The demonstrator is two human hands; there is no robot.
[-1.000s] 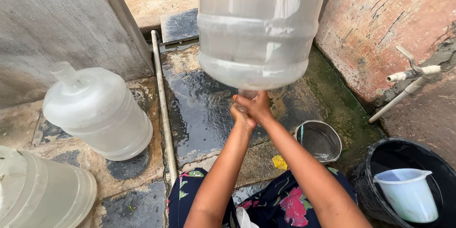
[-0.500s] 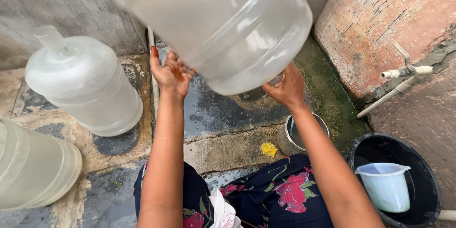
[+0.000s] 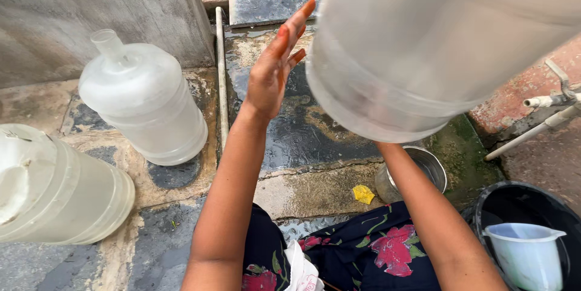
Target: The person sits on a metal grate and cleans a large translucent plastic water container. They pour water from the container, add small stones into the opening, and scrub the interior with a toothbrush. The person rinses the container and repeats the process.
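**Big jug tipped up, one hand free**

Large clear plastic water jug [image 3: 436,42] raised & tilted close to cam, base toward viewer. Left hand [image 3: 275,73] beside it, fingers spread, apparently not touching, prob. ready to steady it. Right arm runs up under jug w/ hand hidden; grip can't be told. Second clear jug [image 3: 145,106] upright on wet stone floor [image 3: 302,139]; steel pot [image 3: 423,167] below.

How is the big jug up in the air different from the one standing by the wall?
The raised jug is tilted and off the ground, beside the open left hand; the standing jug rests upright on the wet stone floor, untouched. The standing jug's neck shows on top; the raised jug's is out of view. Both are large, translucent and whitish.
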